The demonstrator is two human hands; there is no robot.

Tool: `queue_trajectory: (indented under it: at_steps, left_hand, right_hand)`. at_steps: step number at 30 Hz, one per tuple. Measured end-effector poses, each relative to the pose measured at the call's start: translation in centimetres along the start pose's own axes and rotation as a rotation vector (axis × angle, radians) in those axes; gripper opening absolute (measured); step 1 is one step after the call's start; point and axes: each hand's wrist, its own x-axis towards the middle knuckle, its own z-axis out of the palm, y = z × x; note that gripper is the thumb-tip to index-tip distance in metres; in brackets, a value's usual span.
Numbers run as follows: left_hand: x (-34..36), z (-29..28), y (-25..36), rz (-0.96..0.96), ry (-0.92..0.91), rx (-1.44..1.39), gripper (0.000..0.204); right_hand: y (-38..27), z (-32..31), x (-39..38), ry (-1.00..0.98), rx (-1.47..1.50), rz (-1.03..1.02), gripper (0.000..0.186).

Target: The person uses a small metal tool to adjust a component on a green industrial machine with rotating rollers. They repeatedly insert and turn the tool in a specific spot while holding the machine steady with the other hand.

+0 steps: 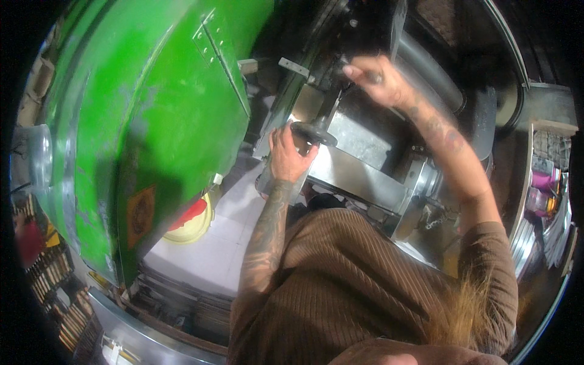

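My left hand (292, 155) curls around the near-left rim of a dark round handwheel (316, 132) on a metal machine, with its fingers over the edge. Higher and to the right, my right hand (377, 82) is closed, and the rounded end of a dark handle (375, 77) shows at it. The rest of that handle is hidden by the fingers and the dark machine parts behind. Below the hands lies the machine's bright metal bed (359, 173), with a flat shiny plate (362, 140) just beyond it.
A large green machine housing (164, 109) with scuffed paint stands close on the left. On the pale floor beneath it is a yellow basin (191, 228) with red cloth (188, 214) in it. A dark cylinder (432, 76) lies behind my right forearm. Shelves with packages (541, 188) stand at right.
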Motion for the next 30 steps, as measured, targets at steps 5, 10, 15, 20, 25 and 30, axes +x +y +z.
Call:
queue_trajectory:
  at_steps: [5, 10, 15, 20, 25, 30]
  left_hand:
    - [0.3, -0.2, 1.0, 0.011, -0.006, 0.067, 0.099]
    - [0.5, -0.1, 1.5, -0.043, -0.042, 0.11, 0.104]
    - [0.5, 0.2, 1.4, 0.03, 0.019, 0.09, 0.106]
    - [0.5, 0.0, 1.5, 0.001, 0.004, 0.111, 0.104]
    - [0.6, 0.0, 1.5, 0.018, 0.017, 0.113, 0.102]
    - [0.7, 0.2, 1.3, 0.028, 0.01, 0.057, 0.1]
  right_hand:
    - [0.2, 3.8, -2.5, 0.102, -0.064, -0.284, 0.03]
    - [-0.2, 8.0, -3.6, -0.131, -0.337, -0.371, 0.021]
    - [0.6, 8.6, -4.0, 0.231, -0.199, -0.437, 0.033]
    - [0.5, 8.3, -4.4, 0.282, -0.163, -0.481, 0.032]
    - [0.5, 7.2, -4.9, 0.281, -0.114, -0.461, 0.032]
    - [0.4, 6.8, -5.0, 0.281, -0.088, -0.449, 0.032]
